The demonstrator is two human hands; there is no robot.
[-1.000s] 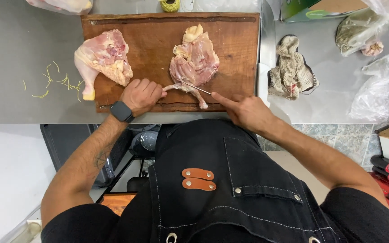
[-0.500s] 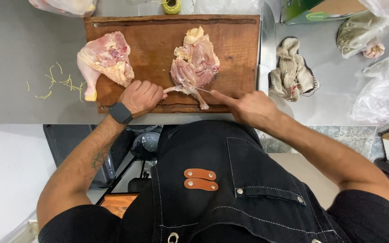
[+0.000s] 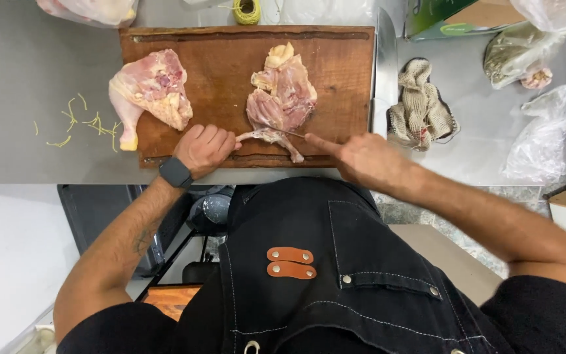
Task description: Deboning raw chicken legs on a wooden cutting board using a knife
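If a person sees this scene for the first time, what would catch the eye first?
Probably the raw chicken carcass piece in the middle of the wooden cutting board; the left hand pinches its thin end while the right hand works a slim knife blade into it. Next comes the chicken leg quarter at the board's left end.

A cutting board (image 3: 230, 72) lies on the worktop (image 3: 27, 85). On it, a chicken leg (image 3: 149, 88) sits left of a chicken carcass (image 3: 282, 95). A cleaver (image 3: 383, 72) lies along the board's right edge, with a mesh glove (image 3: 420, 105) further right.
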